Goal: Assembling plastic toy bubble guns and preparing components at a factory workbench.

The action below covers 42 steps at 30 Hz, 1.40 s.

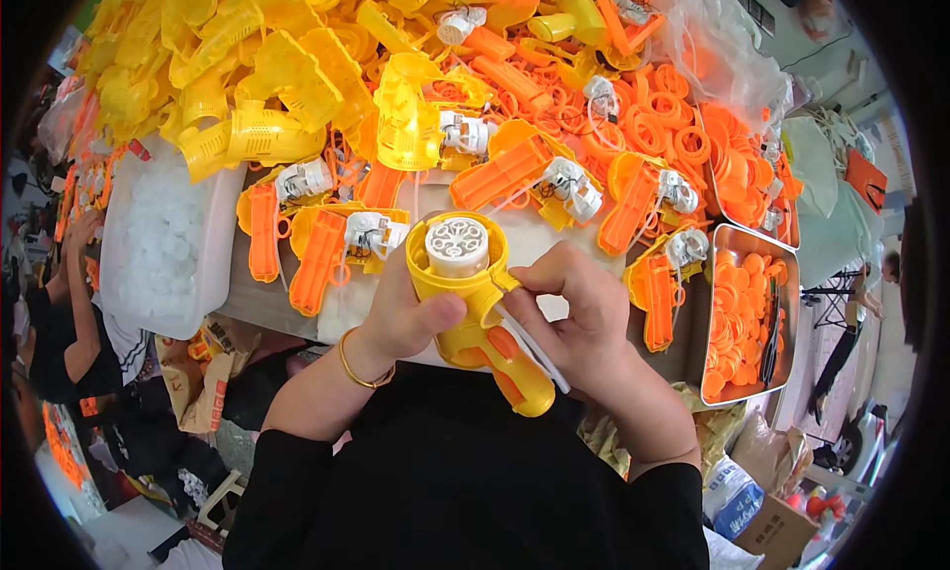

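A yellow toy bubble gun (pixel 473 298) is held up in front of me, its round muzzle turned upward. Inside the muzzle sits a white cylinder (pixel 459 243) with several holes in its face. My left hand (pixel 411 318) is closed around the gun's left side, thumb across the front. My right hand (pixel 579 308) pinches the right edge of its collar between thumb and index finger. Along the handle, below those fingers, runs a thin white tube (pixel 534 344). Orange shows on the handle, which points down and to the right.
Half-built guns (pixel 319 258) with orange grips and white motor units lie around my hands. Behind them rise piles of yellow shells (pixel 267 65) and orange rings (pixel 653 125). A white tub (pixel 213 273) stands left; a metal tray (pixel 707 357) of orange discs stands right. Another person's arm (pixel 81 318) is far left.
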{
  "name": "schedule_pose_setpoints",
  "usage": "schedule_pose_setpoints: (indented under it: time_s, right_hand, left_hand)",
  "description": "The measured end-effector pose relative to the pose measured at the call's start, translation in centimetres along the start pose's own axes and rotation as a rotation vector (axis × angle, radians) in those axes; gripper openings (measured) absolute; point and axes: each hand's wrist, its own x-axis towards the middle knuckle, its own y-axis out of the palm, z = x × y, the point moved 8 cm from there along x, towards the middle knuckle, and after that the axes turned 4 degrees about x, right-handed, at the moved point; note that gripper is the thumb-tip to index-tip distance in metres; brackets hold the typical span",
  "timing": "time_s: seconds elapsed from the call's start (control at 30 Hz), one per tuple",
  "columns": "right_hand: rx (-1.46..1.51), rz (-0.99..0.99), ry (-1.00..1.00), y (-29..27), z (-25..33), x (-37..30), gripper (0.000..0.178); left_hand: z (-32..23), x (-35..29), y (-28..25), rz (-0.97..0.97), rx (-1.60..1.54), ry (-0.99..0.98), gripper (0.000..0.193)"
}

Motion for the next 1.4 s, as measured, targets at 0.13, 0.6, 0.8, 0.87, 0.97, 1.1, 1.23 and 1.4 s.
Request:
schedule_pose_setpoints:
  time_s: [0.13, 0.6, 0.8, 0.87, 0.97, 1.1, 1.23, 1.4]
  right_hand:
    - [-0.174, 0.089, -0.057, 0.8, 1.5, 0.0, 0.019]
    - [0.296, 0.100, 0.245, -0.4, -2.0, -0.5, 0.014]
    - [0.176, 0.139, 0.235, 0.0, -0.8, 0.2, 0.013]
    - [0.190, 0.117, 0.280, 0.0, -1.2, 0.2, 0.014]
    - [0.169, 0.101, 0.330, 0.1, -1.8, 0.2, 0.013]
    - [0.190, 0.075, 0.334, 0.1, -2.0, 0.2, 0.012]
    - [0.068, 0.081, 0.207, -0.1, 0.0, 1.0, 0.014]
    - [0.031, 0.095, 0.152, -0.1, 0.6, 1.0, 0.015]
  left_hand:
    - [1.6, -0.6, -0.6, -0.036, -0.059, -0.035, 0.063]
    - [1.9, -1.2, 2.3, 0.226, -0.252, -0.323, 0.076]
    - [1.6, -0.7, 0.9, 0.033, -0.075, -0.262, 0.077]
    - [0.2, -0.2, 0.7, 0.015, -0.053, -0.112, 0.057]
    - [0.1, -0.1, 0.2, 0.023, -0.037, -0.129, 0.055]
    - [0.7, -0.3, 1.0, 0.005, -0.220, -0.209, 0.053]
    - [0.8, 0.1, 1.2, -0.007, -0.236, -0.129, 0.055]
    - [0.9, 0.0, 1.5, 0.066, -0.270, -0.136, 0.061]
